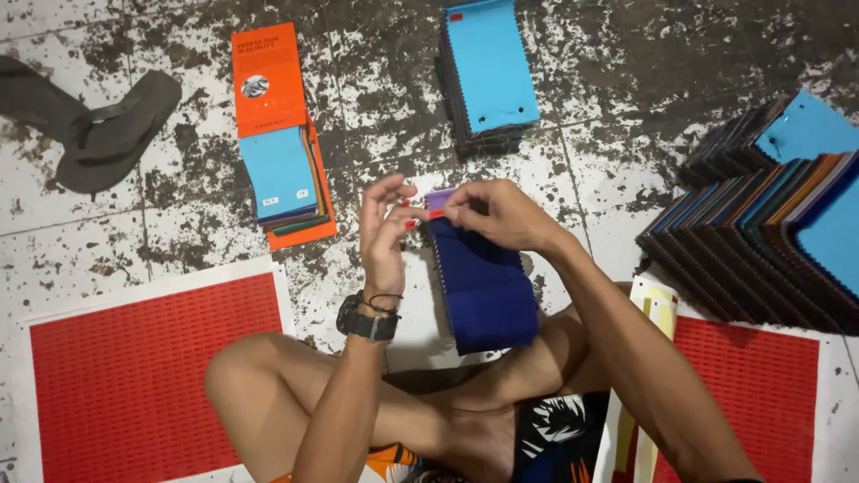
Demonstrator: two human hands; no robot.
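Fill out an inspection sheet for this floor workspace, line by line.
Surface: tiled floor, pale with dark, worn blotches.
Job's things: dark blue fabric swatch stack held upright over the lap; small red strip at its top edge.
Clutter: orange swatch book lying open; blue-topped swatch pile; fanned swatch rows at right; two red sheets on the floor; dark sandals at upper left.
Grippers: left hand and right hand both pinch the red strip at the stack's top.
Cables: nothing seen.
Surroundings: person sits cross-legged, wristwatch on the left wrist; no one else seen.
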